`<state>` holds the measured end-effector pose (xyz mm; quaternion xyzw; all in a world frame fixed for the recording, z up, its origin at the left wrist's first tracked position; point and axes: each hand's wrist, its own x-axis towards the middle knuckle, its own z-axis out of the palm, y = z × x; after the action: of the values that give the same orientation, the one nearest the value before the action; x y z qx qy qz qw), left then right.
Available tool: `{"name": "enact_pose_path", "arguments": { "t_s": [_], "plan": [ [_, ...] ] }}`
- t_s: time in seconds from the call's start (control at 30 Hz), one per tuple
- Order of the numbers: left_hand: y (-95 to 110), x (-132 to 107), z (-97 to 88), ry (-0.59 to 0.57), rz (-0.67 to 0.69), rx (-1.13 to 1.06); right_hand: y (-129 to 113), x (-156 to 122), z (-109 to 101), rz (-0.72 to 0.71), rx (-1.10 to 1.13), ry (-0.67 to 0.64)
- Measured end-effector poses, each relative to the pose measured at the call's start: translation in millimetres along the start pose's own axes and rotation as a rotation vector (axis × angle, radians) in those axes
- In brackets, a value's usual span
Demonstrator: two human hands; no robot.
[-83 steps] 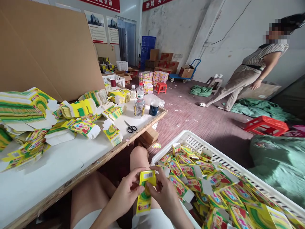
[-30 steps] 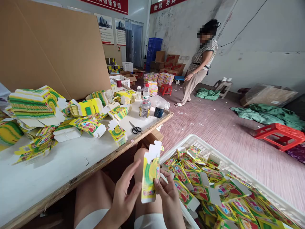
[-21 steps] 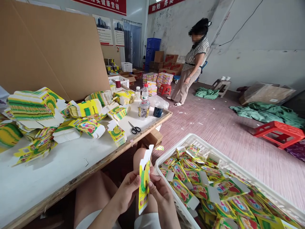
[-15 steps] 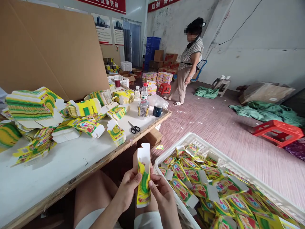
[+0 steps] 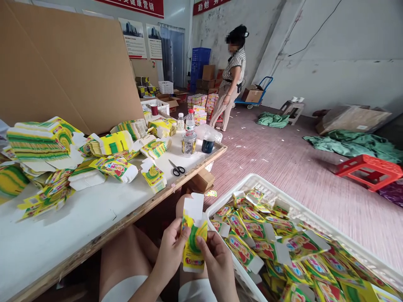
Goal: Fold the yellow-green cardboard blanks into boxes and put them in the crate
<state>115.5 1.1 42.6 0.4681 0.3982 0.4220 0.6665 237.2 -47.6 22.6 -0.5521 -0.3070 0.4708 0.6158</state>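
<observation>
A small yellow and green carton (image 5: 192,245) with a white flap standing up at its top is held upright over my lap. My left hand (image 5: 171,247) grips its left edge, thumb across the front. On the other edge my right hand (image 5: 217,256) pinches it, thumb pressed on the green part. Fingers behind the carton are partly hidden. Close by on the right, a white plastic basket (image 5: 252,178) is filled with similar cartons (image 5: 241,249). On the table to the left lie stacks of flat cartons (image 5: 39,140) and several loose ones.
The white table (image 5: 103,209) has a wooden edge. Scissors (image 5: 177,168), a water bottle (image 5: 190,122), a tin (image 5: 189,144) and a dark cup (image 5: 208,145) stand or lie near its far corner. A person (image 5: 233,75) stands beyond. A red stool (image 5: 368,170) sits at right.
The carton in my hands has turned and its front shows wider and flatter; both hands still hold it. The person in the background has moved left, uncovering a blue cart.
</observation>
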Motion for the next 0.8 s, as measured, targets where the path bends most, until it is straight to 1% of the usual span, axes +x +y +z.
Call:
{"name": "enact_pose_path", "arguments": {
  "t_s": [0.1,0.17,0.23,0.33,0.4,0.47,0.53,0.63,0.73,0.8],
  "plan": [
    [4,-4,-5.2,-0.017,0.052,0.058,2,2,-3,-0.093,-0.037,0.005],
    [8,-6,-11.1,-0.078,0.056,0.099,0,2,-6,-0.151,-0.054,-0.008],
    [13,-7,-17.6,-0.159,0.040,0.128,-4,1,-10,-0.174,-0.066,-0.038],
    [21,-7,-24.5,-0.275,-0.015,0.129,-13,1,-17,-0.149,-0.122,-0.159],
    [25,-8,-25.7,-0.334,-0.055,0.102,-20,2,-21,-0.144,-0.181,-0.241],
    [25,-11,-24.8,-0.389,-0.090,0.062,-26,5,-25,-0.166,-0.223,-0.272],
    [22,-13,-23.3,-0.424,-0.112,0.027,-29,7,-28,-0.209,-0.265,-0.264],
    [16,-14,-22.1,-0.401,-0.115,-0.007,-27,10,-30,-0.259,-0.307,-0.229],
    [15,-14,-21.4,-0.411,-0.115,-0.011,-21,10,-31,-0.238,-0.196,-0.189],
    [18,-12,-20.2,-0.432,-0.098,0.033,-20,10,-32,-0.244,-0.176,-0.172]
  ]
}}
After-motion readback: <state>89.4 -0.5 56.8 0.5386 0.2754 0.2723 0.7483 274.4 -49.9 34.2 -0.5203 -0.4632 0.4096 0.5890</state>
